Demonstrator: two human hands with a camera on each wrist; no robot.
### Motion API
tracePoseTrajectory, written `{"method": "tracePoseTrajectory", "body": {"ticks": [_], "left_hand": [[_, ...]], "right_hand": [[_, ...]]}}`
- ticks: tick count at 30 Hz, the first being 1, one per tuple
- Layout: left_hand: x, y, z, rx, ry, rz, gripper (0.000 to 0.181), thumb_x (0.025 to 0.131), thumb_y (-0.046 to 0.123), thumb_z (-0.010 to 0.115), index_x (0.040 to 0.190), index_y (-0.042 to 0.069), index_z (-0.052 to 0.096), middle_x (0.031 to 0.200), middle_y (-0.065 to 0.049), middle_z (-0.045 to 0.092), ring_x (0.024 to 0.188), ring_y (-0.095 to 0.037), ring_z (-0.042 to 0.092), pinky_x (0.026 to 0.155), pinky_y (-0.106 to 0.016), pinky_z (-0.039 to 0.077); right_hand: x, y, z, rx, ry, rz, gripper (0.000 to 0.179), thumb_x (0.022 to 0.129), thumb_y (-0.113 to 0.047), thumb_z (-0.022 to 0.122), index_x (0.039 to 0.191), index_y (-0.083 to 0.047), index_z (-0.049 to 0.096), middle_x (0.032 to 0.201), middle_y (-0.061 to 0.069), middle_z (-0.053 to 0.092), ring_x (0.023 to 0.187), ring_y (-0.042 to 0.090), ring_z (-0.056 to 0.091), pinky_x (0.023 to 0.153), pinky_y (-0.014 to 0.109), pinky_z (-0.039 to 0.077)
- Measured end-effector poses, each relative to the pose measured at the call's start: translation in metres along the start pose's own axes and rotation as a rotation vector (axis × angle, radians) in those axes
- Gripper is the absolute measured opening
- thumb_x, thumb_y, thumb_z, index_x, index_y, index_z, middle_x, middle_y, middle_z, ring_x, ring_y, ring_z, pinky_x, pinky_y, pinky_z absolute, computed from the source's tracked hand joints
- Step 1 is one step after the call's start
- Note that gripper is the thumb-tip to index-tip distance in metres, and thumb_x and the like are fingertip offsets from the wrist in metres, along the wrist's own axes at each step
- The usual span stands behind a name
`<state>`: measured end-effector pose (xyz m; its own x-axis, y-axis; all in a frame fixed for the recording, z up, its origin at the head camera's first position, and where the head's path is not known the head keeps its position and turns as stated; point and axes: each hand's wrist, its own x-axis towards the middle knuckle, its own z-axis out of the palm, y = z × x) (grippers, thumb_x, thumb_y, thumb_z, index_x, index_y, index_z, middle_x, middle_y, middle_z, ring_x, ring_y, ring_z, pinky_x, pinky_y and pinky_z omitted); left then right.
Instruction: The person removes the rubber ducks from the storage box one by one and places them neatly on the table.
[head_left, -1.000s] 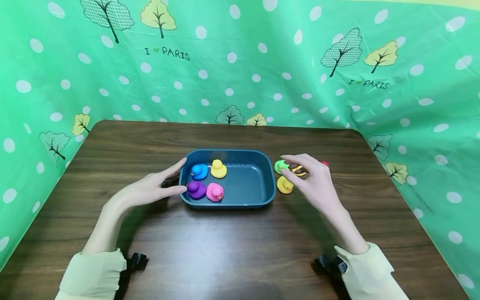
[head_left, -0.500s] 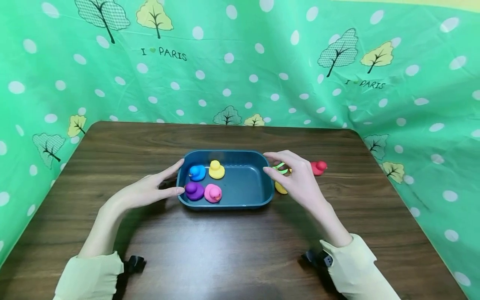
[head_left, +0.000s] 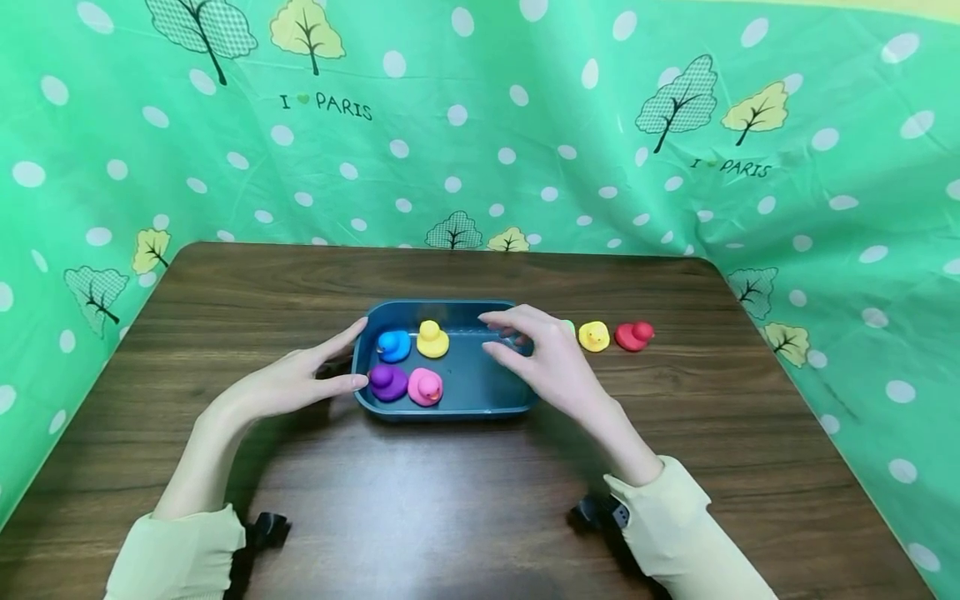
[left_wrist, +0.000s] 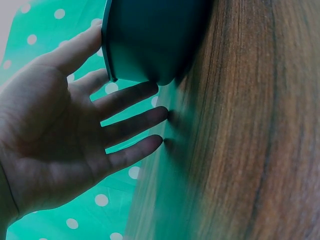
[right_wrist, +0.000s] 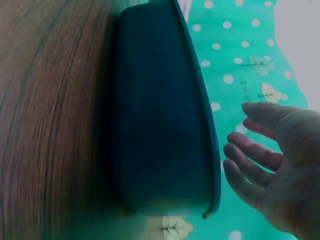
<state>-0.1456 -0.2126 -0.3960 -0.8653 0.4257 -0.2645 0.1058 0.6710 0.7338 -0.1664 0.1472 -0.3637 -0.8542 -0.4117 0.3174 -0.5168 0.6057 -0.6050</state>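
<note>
The dark blue tray holds a blue rubber duck, a yellow rubber duck, a purple rubber duck and a pink rubber duck, all in its left half. At the tray's left end, my left hand has its fingers spread, with thumb and fingertips touching the rim and end wall. My right hand reaches over the tray's right end, thumb and fingers apart. Nothing shows between those fingers in the right wrist view, where the hand is above the rim.
Right of the tray, a green rubber duck peeks out behind my right hand. Beside it sit another yellow rubber duck and a red rubber duck. The wooden table meets a green dotted cloth behind and at the sides.
My right hand has moved left from above the loose ducks to over the tray's right end. It now hides the lower yellow duck's spot. My left hand stays at the rim.
</note>
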Motion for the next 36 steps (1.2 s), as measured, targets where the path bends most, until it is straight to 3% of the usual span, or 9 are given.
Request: {"method": "tracePoseTrajectory", "body": {"ticks": [12, 20, 36], "left_hand": [[0.0, 0.003, -0.001, 0.006, -0.004, -0.001, 0.086, 0.099, 0.061, 0.057, 0.165, 0.042, 0.005, 0.174, -0.01, 0.016, 0.159, -0.044, 0.019, 0.12, -0.071, 0.028], [0.0, 0.003, -0.002, 0.007, -0.001, -0.001, 0.086, 0.098, 0.061, 0.058, 0.164, 0.043, 0.006, 0.174, -0.01, 0.016, 0.159, -0.044, 0.019, 0.12, -0.071, 0.027], [0.0, 0.002, -0.001, 0.003, -0.01, -0.011, 0.084, 0.1, 0.06, 0.056, 0.165, 0.043, 0.005, 0.174, -0.01, 0.015, 0.158, -0.045, 0.02, 0.118, -0.073, 0.029]], "right_hand": [[0.01, -0.013, 0.021, 0.006, -0.105, -0.028, 0.035, 0.092, -0.022, 0.079, 0.127, -0.017, 0.074, 0.116, -0.001, 0.074, 0.102, 0.017, 0.068, 0.085, 0.036, 0.062], [0.017, -0.022, 0.036, -0.012, -0.194, -0.047, 0.035, 0.093, -0.021, 0.078, 0.127, -0.016, 0.073, 0.119, 0.005, 0.075, 0.106, 0.023, 0.069, 0.088, 0.043, 0.061], [0.022, -0.026, 0.056, -0.093, -0.337, -0.048, 0.035, 0.093, -0.028, 0.078, 0.126, -0.017, 0.074, 0.121, -0.001, 0.075, 0.11, 0.015, 0.07, 0.094, 0.038, 0.058]]}}
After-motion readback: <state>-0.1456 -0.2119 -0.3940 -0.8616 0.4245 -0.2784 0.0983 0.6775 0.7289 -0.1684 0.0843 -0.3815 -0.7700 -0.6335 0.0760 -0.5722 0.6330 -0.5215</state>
